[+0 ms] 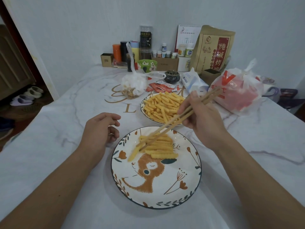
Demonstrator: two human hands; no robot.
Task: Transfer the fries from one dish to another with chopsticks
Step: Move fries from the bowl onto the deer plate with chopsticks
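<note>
My near plate point(165, 192) is lying before me, a far plate point(149, 115) sitting behind it, bags point(237, 93) lying right of that, and jars point(145, 43) standing along the wall.

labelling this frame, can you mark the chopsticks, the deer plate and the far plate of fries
chopsticks point(171, 123), head view, mid-shaft of the pair
deer plate point(189, 192), head view, bare right part
far plate of fries point(143, 100), head view, left rim
</note>
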